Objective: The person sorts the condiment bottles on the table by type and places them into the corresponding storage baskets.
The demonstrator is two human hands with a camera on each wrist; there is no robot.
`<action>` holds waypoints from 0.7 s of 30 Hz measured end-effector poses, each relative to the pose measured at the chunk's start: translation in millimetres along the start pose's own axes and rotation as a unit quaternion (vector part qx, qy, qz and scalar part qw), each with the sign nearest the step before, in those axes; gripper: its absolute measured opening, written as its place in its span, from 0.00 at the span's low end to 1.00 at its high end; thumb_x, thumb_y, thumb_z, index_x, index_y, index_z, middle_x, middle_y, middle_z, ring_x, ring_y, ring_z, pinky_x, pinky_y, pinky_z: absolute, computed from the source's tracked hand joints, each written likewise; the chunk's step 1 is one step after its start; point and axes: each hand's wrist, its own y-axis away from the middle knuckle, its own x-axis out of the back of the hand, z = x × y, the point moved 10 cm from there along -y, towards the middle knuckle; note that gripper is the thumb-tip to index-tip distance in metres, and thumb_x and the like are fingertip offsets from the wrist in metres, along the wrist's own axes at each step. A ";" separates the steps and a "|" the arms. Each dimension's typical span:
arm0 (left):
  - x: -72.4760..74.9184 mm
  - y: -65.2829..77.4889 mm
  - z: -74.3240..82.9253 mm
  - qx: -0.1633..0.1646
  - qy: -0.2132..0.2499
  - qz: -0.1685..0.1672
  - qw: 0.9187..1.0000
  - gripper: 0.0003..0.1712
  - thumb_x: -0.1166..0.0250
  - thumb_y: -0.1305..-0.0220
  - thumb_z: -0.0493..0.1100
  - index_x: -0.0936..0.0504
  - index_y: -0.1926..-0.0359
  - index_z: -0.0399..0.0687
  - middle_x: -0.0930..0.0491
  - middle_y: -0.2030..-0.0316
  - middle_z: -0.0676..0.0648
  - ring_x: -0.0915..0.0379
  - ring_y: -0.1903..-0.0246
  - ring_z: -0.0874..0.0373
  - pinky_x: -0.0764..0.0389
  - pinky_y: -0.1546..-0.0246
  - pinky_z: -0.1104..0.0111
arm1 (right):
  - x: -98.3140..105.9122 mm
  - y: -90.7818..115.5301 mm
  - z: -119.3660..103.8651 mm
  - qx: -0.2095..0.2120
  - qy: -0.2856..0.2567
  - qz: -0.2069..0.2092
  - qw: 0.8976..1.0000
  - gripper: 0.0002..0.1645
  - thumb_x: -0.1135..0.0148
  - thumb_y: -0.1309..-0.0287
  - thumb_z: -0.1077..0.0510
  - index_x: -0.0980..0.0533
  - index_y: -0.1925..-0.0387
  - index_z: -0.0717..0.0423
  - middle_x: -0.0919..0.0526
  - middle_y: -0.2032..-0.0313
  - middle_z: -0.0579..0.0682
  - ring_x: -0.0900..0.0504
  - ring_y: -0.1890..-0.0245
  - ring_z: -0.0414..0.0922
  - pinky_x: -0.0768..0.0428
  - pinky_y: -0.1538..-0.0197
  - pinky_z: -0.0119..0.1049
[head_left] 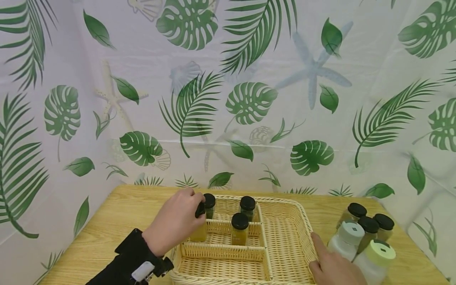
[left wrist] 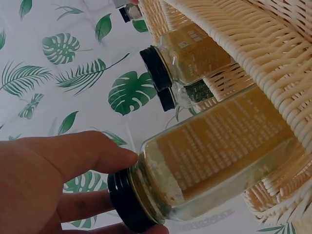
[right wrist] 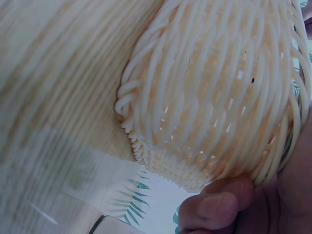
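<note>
"How would you do this well?"
"I'd steady the basket and keep the yellow jar upright, clear of the woven divider."
"And the hands?"
"The right hand, at four o'clock, grips the rim. Farther off, the left hand pinches the jar's black lid; that jar's inside, toward nine. Whether it touches bottom, I can't tell."

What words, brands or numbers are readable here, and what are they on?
None can be read.
Held jar, in the left hand: several lines of pale print, too blurred.
Second yellow jar: pale print and a small green mark, too small and blurred.
</note>
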 end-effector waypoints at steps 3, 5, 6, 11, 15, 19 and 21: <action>-5.2 -2.0 1.0 0.000 0.002 -0.015 1.000 0.14 0.25 0.45 0.42 0.15 0.58 0.42 0.23 0.68 0.48 0.28 0.69 0.56 0.24 0.67 0.63 | 0.0 -0.4 0.3 0.002 -0.002 0.001 1.000 0.44 0.48 0.37 0.53 0.48 0.24 0.67 0.28 0.86 0.46 0.33 0.88 0.42 0.38 0.81 0.36; -8.8 -3.1 1.9 -0.001 0.006 -0.024 1.000 0.15 0.25 0.45 0.42 0.16 0.58 0.41 0.24 0.69 0.48 0.29 0.69 0.56 0.24 0.67 0.63 | -0.4 -0.9 0.7 0.001 -0.002 -0.001 1.000 0.44 0.48 0.37 0.53 0.48 0.24 0.67 0.28 0.86 0.47 0.33 0.88 0.42 0.37 0.81 0.36; -10.9 -3.9 2.3 -0.001 0.006 -0.029 1.000 0.15 0.24 0.45 0.42 0.16 0.59 0.41 0.24 0.70 0.48 0.29 0.70 0.56 0.25 0.68 0.63 | -0.7 -1.1 1.0 0.000 -0.003 -0.003 1.000 0.44 0.48 0.37 0.53 0.48 0.24 0.67 0.28 0.86 0.47 0.32 0.88 0.43 0.37 0.81 0.36; -20.2 -7.1 3.7 -0.003 0.011 -0.047 0.999 0.15 0.24 0.45 0.43 0.17 0.61 0.41 0.27 0.72 0.50 0.33 0.73 0.58 0.28 0.72 0.65 | -1.3 -1.8 1.5 -0.003 -0.004 -0.009 1.000 0.44 0.48 0.36 0.53 0.48 0.24 0.67 0.28 0.85 0.47 0.31 0.87 0.43 0.36 0.80 0.37; -26.9 -9.6 3.9 -0.006 0.009 -0.057 0.998 0.13 0.24 0.46 0.42 0.18 0.63 0.41 0.27 0.72 0.49 0.32 0.74 0.58 0.28 0.74 0.67 | 0.3 -1.1 1.3 -0.002 -0.006 -0.003 1.000 0.44 0.48 0.36 0.53 0.48 0.24 0.66 0.28 0.86 0.47 0.31 0.87 0.43 0.37 0.80 0.37; -33.3 -10.2 3.3 -0.011 0.006 -0.064 0.998 0.12 0.25 0.46 0.41 0.19 0.64 0.42 0.26 0.72 0.48 0.31 0.73 0.58 0.28 0.74 0.66 | 1.7 -0.5 1.4 0.000 -0.008 0.004 1.000 0.44 0.48 0.36 0.53 0.48 0.24 0.66 0.28 0.86 0.47 0.32 0.88 0.43 0.37 0.81 0.37; -36.1 -9.8 2.8 -0.013 0.007 -0.067 0.998 0.12 0.25 0.46 0.41 0.19 0.65 0.42 0.26 0.72 0.48 0.30 0.73 0.57 0.28 0.73 0.66 | 1.5 -0.6 1.6 0.000 -0.009 0.003 1.000 0.44 0.48 0.36 0.53 0.48 0.24 0.66 0.28 0.86 0.47 0.31 0.88 0.43 0.36 0.81 0.37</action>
